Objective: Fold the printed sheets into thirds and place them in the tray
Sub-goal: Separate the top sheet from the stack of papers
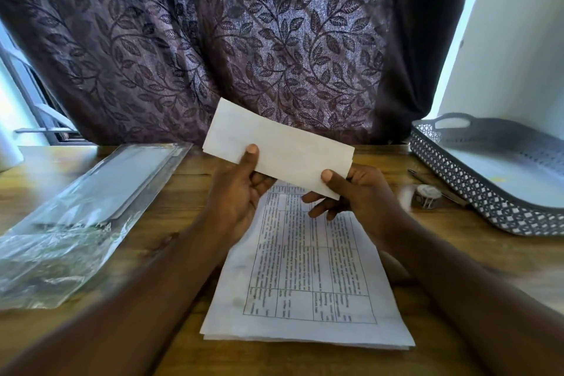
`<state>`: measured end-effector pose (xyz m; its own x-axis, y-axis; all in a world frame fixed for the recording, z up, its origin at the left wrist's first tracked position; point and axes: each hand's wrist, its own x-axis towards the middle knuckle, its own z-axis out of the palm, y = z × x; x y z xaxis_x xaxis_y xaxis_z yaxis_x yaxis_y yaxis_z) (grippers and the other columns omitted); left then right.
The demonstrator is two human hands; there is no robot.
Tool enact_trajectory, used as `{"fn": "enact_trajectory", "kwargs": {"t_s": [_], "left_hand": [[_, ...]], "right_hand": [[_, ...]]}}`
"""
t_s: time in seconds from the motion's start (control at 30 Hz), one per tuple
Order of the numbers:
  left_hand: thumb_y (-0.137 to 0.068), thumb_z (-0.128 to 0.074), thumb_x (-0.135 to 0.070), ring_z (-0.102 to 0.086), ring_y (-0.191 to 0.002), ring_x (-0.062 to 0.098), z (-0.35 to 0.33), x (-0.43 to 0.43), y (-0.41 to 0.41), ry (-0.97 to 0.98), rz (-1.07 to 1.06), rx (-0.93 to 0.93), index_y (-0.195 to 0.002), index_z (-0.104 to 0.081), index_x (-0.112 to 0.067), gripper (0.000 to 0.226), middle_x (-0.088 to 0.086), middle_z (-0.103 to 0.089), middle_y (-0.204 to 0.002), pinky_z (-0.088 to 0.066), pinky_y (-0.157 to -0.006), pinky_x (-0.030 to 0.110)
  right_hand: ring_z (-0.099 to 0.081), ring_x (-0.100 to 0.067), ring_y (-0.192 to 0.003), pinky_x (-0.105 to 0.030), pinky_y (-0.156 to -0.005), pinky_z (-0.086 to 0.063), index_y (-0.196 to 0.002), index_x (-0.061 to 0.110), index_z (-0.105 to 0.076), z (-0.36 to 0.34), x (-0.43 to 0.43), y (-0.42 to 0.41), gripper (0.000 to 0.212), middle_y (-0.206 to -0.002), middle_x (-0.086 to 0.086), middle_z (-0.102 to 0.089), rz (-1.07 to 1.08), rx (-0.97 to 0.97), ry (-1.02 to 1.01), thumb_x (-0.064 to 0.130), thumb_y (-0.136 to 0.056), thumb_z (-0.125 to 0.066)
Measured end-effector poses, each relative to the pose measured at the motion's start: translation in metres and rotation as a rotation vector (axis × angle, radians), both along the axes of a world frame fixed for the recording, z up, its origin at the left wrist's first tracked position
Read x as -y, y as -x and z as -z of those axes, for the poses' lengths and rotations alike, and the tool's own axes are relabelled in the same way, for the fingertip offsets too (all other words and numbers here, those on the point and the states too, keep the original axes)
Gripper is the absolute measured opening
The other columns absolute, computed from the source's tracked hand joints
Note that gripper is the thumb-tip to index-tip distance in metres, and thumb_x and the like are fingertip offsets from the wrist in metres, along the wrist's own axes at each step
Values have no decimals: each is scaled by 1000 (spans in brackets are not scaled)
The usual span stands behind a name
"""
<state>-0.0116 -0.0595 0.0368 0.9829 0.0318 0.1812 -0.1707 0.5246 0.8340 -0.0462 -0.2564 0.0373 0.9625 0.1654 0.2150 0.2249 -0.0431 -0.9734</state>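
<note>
A folded white sheet [274, 146] is held up above the table, tilted with its left end higher. My left hand [241, 192] pinches its lower left edge, thumb on top. My right hand [357, 192] pinches its lower right corner, thumb on the front face. Below the hands a stack of printed sheets [305, 278] with a table of text lies flat on the wooden table [457, 253]. A grey patterned tray [488, 201] with a handle slot stands at the right, its white floor showing.
A clear plastic sleeve [76, 217] with flat grey contents lies on the left of the table. A small roll of tape [425, 196] and a pen [439, 189] lie beside the tray. A leaf-patterned curtain [244, 40] hangs behind the table.
</note>
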Motion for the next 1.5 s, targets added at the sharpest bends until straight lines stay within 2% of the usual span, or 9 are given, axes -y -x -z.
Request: {"fn": "enact_trajectory", "kwargs": {"t_s": [0.3, 0.57, 0.8, 0.97, 1.07, 1.2, 1.27, 1.43, 1.5], "left_hand": [[-103, -52, -16, -73, -105, 23, -5, -11, -5, 94, -64, 7, -116, -61, -16, 16, 6, -77, -107, -62, -84, 39], [-106, -43, -35, -75, -94, 21, -6, -13, -4, 102, -66, -40, -108, -63, -16, 28, 6, -79, -96, -61, -85, 41], [-105, -49, -17, -73, -93, 22, 5, -23, -13, -286, -118, 24, -101, -68, -15, 20, 5, -77, -95, -60, -78, 36], [-101, -53, -11, -70, -98, 22, 14, -30, -23, -508, -103, -1, -120, -64, -13, 22, 6, -72, -112, -56, -61, 26], [-95, -64, -8, -73, -93, 14, 13, -31, -25, -527, -121, 66, -128, -59, -17, 34, 2, -73, -107, -58, -66, 27], [-87, -75, -20, -70, -88, 39, 20, -35, -27, -827, -151, 151, -109, -68, -34, 27, 21, -71, -91, -58, -77, 56], [-84, -77, -30, -71, -79, 38, 23, -37, -25, -940, -152, 128, -94, -75, -29, 10, 11, -75, -82, -58, -74, 60], [-85, -77, -36, -68, -73, 6, 29, -41, -26, -1312, -267, 184, -84, -76, -27, 9, -13, -73, -75, -51, -62, 24], [-87, -72, -41, -65, -73, 3, 31, -42, -31, -1381, -298, 212, -87, -75, -28, 14, -16, -70, -76, -46, -62, 21]], "right_hand": [[-75, -34, -77, -30, -60, -60, -116, 6, -63, 0, 12, -5, 24, -93, -16, -78, 8, 5, 17, 18, -105, -46], [-76, -33, -84, -35, -66, -62, -121, 5, -62, 2, 25, -10, 26, -95, -15, -78, 28, -46, 23, 19, -104, -48], [-76, -23, -72, -28, -53, -60, -98, 8, -66, -2, 38, -12, 39, -83, -9, -77, 262, -43, -5, 35, -107, -40], [-74, -33, -83, -54, -76, -61, -89, -2, -65, 5, 45, -22, 36, -86, -15, -74, 428, 15, 195, 30, -102, -55], [-69, -37, -82, -52, -73, -58, -78, 7, -66, 7, 48, -26, 30, -81, -15, -71, 504, 65, 283, 27, -99, -61], [-64, -14, -77, -32, -68, -51, -84, 24, -70, 13, 51, -34, 15, -86, 3, -71, 562, 134, 480, 27, -97, -63], [-61, -11, -76, -27, -65, -45, -93, 19, -74, 14, 54, -36, 14, -88, 6, -70, 576, 202, 632, 28, -97, -63], [-60, -12, -73, -24, -57, -42, -93, 22, -70, 23, 54, -37, 22, -84, 5, -67, 522, 266, 965, 41, -97, -60], [-58, -10, -69, -27, -57, -46, -90, 23, -68, 24, 52, -36, 23, -79, 6, -65, 501, 245, 1045, 43, -97, -59]]}}
